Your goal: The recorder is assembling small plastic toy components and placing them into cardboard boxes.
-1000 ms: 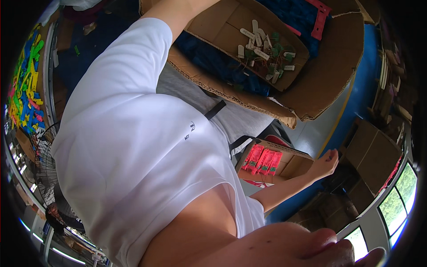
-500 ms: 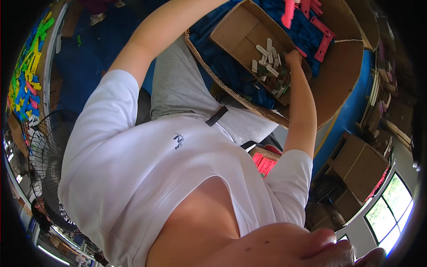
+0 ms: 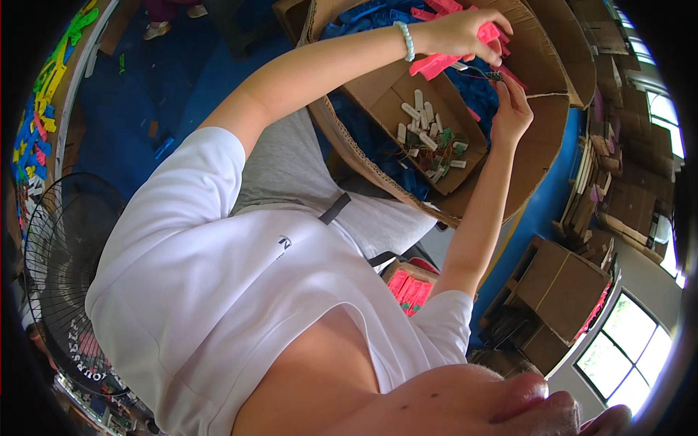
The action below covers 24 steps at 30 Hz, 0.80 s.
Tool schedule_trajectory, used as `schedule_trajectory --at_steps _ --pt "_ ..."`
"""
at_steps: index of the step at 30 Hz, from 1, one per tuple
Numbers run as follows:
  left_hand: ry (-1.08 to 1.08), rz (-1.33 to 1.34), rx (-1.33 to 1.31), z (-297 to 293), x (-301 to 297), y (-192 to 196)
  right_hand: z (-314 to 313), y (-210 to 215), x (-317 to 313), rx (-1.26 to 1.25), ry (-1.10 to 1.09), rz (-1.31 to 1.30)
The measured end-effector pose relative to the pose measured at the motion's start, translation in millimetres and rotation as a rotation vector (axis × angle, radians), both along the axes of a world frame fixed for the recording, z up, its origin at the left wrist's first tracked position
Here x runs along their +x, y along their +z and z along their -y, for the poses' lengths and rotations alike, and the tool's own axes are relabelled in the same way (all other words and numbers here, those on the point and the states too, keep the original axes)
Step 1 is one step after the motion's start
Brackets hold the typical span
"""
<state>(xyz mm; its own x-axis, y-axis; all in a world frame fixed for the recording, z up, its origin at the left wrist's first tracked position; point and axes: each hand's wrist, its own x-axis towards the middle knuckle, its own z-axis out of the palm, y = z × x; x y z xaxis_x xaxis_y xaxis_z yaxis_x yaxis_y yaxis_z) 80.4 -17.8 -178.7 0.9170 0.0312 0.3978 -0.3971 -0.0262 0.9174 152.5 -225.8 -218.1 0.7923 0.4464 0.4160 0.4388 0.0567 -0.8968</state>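
Note:
My left hand (image 3: 462,35), with a beaded bracelet on its wrist, grips a pink plastic part (image 3: 435,65) above a large cardboard box. Just below it, my right hand (image 3: 512,112) pinches a small green circuit board (image 3: 495,75) with thin wires. The wires run toward the pink part; whether they are fixed to it I cannot tell. Under both hands, a smaller cardboard tray (image 3: 389,91) inside the large box (image 3: 538,156) holds several white oblong pieces (image 3: 422,120) and wired green boards (image 3: 447,138). Blue plastic parts (image 3: 363,131) lie around the tray, with more pink ones near my left hand.
A black-caged fan (image 3: 69,269) stands at the left. Behind it, a long surface carries a heap of yellow, green and blue plastic parts (image 3: 51,94). A small box of pink parts (image 3: 411,287) sits by my right side, and stacked cartons (image 3: 560,283) stand at the right.
My right hand has come up out of the tray with the circuit board. My left hand has moved into view with a pink part, and the two hands are now close together.

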Motion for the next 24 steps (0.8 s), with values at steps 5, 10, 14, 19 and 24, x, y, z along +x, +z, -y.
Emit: schedule_trajectory --at_steps 5,10,14,19,24 --pt "0.086 0.192 0.309 3 -2 -15 -14 17 -24 0.049 -0.051 -0.043" --pt "0.171 0.194 0.295 8 -10 -13 -16 10 -26 0.260 -0.020 -0.236" --pt "0.234 0.348 0.333 14 -5 -16 -19 13 -26 0.399 0.017 -0.407" --pt "0.069 0.137 -0.129 10 10 2 3 21 -21 0.339 0.070 -0.464" --pt "-0.079 -0.093 -0.716 20 21 17 -12 31 -53 0.211 0.167 -0.530"
